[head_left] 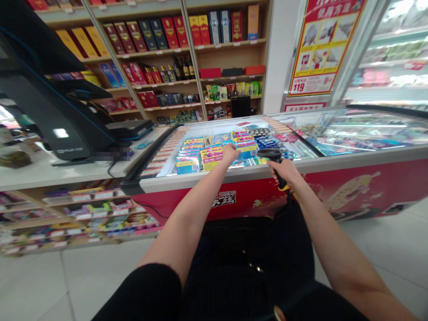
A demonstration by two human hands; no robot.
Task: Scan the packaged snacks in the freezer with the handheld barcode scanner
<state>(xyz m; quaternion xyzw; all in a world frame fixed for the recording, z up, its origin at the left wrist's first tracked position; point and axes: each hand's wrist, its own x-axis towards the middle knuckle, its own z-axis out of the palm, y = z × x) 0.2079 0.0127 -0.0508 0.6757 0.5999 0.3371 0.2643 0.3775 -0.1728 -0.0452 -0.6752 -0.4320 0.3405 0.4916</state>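
Observation:
My left hand reaches over the front edge of the chest freezer, its fingers closed at the left edge of a bright yellow, pink and blue ice cream packet. More packets of the same look stand in rows to the left of that hand. In my right hand is a black handheld barcode scanner, gripped by its handle, with the head up over the freezer's front rim. A bit of yellow shows at the lower end of the handle.
Left of the freezer, a counter carries a dark checkout terminal. Shelves of boxed goods line the back wall. Another glass-topped freezer section extends to the right. Low snack shelves stand under the counter.

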